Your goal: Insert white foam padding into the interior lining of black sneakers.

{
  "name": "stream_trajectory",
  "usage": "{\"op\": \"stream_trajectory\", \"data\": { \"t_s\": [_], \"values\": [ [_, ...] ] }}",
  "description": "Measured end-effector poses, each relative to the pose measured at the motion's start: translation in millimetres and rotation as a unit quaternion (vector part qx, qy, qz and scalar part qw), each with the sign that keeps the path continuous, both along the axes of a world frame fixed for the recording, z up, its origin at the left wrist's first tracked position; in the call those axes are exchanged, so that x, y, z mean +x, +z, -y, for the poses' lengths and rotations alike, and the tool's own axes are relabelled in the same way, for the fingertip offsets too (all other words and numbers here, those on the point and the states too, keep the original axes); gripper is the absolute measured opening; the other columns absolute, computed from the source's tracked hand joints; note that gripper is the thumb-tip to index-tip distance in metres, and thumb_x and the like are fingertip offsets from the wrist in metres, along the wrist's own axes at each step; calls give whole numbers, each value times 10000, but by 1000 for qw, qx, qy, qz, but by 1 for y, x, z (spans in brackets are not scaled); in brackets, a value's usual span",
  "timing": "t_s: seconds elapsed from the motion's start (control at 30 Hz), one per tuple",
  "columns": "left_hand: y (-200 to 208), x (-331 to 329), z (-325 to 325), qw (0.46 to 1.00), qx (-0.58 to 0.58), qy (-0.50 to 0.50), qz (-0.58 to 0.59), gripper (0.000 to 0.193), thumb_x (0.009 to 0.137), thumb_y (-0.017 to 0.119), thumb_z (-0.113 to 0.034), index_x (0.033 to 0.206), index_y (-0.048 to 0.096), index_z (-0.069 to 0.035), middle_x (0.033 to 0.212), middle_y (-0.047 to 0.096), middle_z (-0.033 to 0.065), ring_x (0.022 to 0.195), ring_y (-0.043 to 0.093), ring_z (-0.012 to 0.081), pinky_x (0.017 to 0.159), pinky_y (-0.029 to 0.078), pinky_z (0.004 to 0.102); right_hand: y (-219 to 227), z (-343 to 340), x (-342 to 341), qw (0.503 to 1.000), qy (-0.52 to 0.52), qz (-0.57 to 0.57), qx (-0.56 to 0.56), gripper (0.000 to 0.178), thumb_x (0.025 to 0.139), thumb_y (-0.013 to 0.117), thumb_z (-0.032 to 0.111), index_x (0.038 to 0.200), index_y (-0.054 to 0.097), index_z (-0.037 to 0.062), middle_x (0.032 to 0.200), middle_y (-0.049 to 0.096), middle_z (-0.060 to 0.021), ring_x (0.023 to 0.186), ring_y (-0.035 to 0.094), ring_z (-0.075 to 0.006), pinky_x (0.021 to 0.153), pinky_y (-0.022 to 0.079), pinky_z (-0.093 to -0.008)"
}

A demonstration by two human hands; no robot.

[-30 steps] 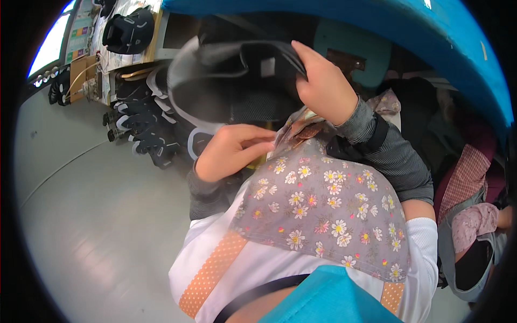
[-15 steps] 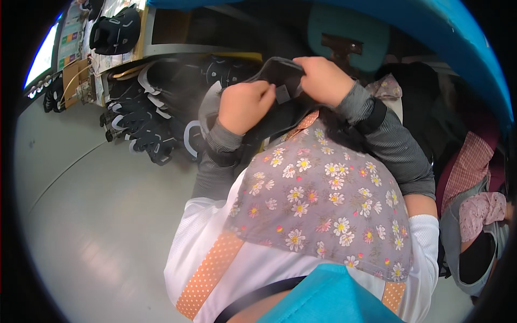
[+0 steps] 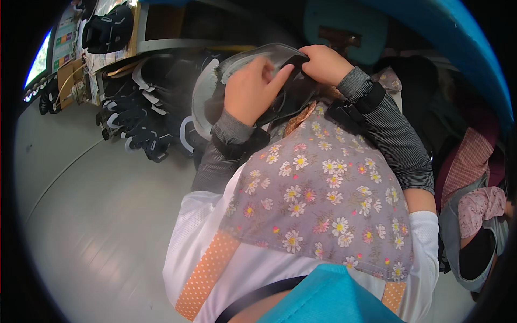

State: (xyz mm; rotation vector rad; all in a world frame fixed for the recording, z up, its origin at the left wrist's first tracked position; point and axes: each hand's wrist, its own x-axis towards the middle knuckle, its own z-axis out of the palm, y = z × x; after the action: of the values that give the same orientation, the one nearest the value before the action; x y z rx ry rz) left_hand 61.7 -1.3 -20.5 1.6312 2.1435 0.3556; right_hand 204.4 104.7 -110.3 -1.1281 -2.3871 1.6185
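A black and grey sewn piece (image 3: 291,102) with a pale grey curved edge lies in front of my chest. Its exact kind cannot be made out. My right hand (image 3: 326,65) is closed on the upper edge of this piece, fingers and thumb pinching it. Over the piece's left part is my left hand (image 3: 249,91), its thumb stretched away from the bent fingers and nothing visible between them. Both forearms wear dark striped sleeve covers. A floral apron (image 3: 318,194) covers my front below the hands.
Several black pieces with light grey edging (image 3: 151,129) are piled at the left. A black item of similar look (image 3: 107,29) hangs above them near a lit screen (image 3: 40,62). A teal chair back (image 3: 366,32) stands ahead; another person's pink sleeve (image 3: 479,207) shows at right.
My left hand has loosened from the piece's edge, its thumb swinging out. The piece has turned and spread, baring more of its grey side. My right hand still pinches its edge.
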Motion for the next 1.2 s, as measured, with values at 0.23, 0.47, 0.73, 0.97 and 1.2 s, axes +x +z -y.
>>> {"op": "stream_trajectory", "data": {
  "t_s": [0.23,0.47,0.73,0.97,1.2],
  "values": [
    [-21,-5,-4,998,20,-38,-50,225,777,708,-231,855,650,-28,704,634,142,654,629,298,586,491,337,12,4,10,997,7,-23,74,330,824,535,121,1136,618,56,958,663,-180,886,642,-338,793,519,-388],
    [-24,-11,-11,987,140,-63,-45,206,795,706,-223,776,662,-22,672,638,122,594,629,268,548,485,321,8,3,11,993,25,-19,112,338,838,563,133,1168,613,84,971,665,-171,890,642,-331,809,520,-385],
    [-23,-10,-19,988,116,-63,-85,214,782,706,-233,783,670,-22,683,646,120,630,644,262,574,496,309,15,0,13,990,41,-6,134,301,903,556,337,997,683,81,902,671,-137,864,649,-309,759,530,-391],
    [-26,-13,-21,987,131,-61,-72,217,777,716,-240,792,675,-28,667,643,109,611,641,247,557,496,307,8,3,11,990,28,-8,137,353,933,514,372,1067,671,85,861,672,-143,802,645,-330,716,522,-385],
    [-30,-11,-20,982,153,-81,-75,201,774,728,-228,783,675,-34,659,640,106,597,639,243,543,493,297,-10,7,9,982,-39,-154,101,325,948,518,264,1225,597,112,1034,662,-139,924,643,-290,823,519,-348]
  ]
}}
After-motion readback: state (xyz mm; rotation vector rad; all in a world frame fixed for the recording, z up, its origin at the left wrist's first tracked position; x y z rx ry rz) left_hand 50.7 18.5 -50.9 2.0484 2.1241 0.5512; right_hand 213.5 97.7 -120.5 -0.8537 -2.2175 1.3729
